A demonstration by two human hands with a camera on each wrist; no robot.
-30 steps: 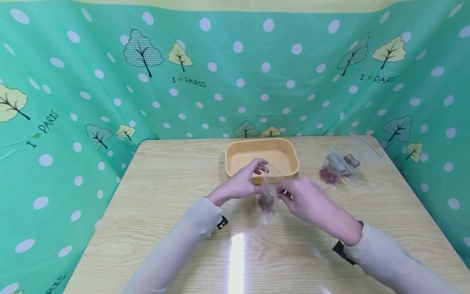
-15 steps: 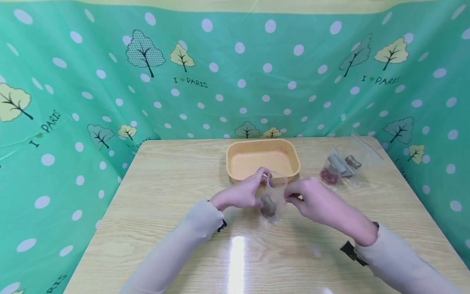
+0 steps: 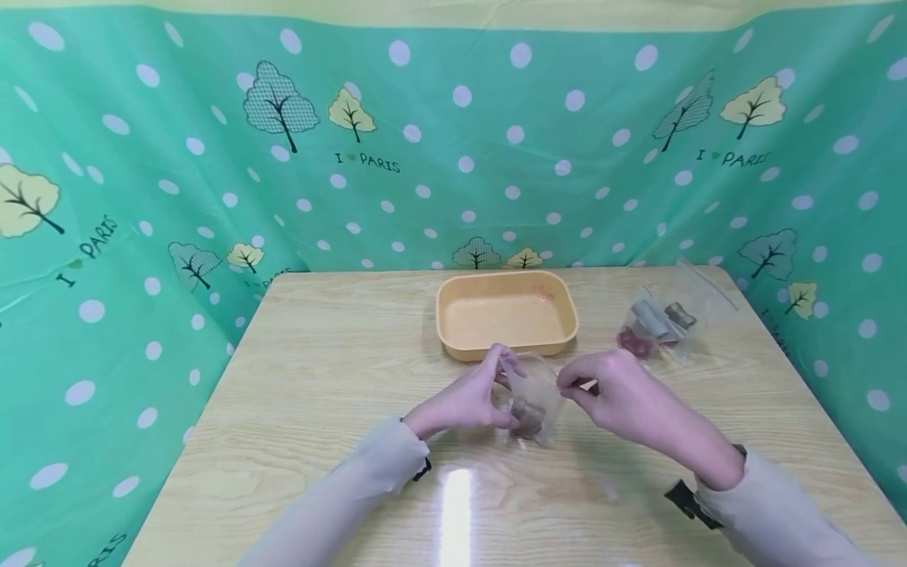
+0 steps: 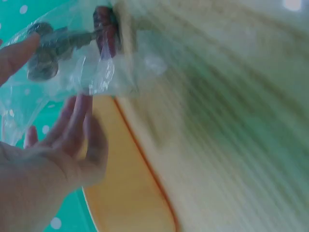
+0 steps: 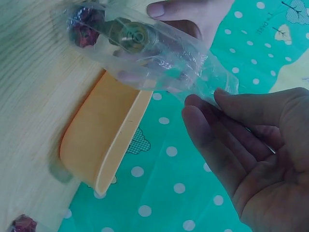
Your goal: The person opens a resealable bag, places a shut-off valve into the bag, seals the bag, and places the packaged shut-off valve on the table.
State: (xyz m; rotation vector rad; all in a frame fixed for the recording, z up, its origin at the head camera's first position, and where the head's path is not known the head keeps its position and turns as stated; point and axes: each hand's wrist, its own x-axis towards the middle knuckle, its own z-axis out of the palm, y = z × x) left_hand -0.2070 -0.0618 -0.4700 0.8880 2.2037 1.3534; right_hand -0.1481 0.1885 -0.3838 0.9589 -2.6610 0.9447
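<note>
A clear zip bag [image 3: 549,394] hangs between my two hands in front of the tub. Inside it are a grey metal fitting [image 5: 137,36] with a ringed round end and a dark red piece [image 5: 87,29] at the bottom. My left hand [image 3: 471,400] holds the bag's side, thumb against the plastic near the metal fitting and fingers curved on the far side. With thumb and fingertips, my right hand [image 3: 631,394] pinches the bag's upper edge. In the left wrist view, the bag [image 4: 104,72] overlaps the fingertips.
Behind the hands stands a shallow orange tub [image 3: 506,347]. At the table's right back lie clear bags [image 3: 701,295] with a grey cylinder [image 3: 649,319], a metal fitting [image 3: 680,315] and a red piece [image 3: 634,342]. A green patterned curtain [image 3: 397,220] surrounds the wooden table [image 3: 319,346].
Both hands and the bag have come nearer and slightly right, away from the tub. The right hand keeps pinching the bag's edge, while the bag has swung more broadside.
</note>
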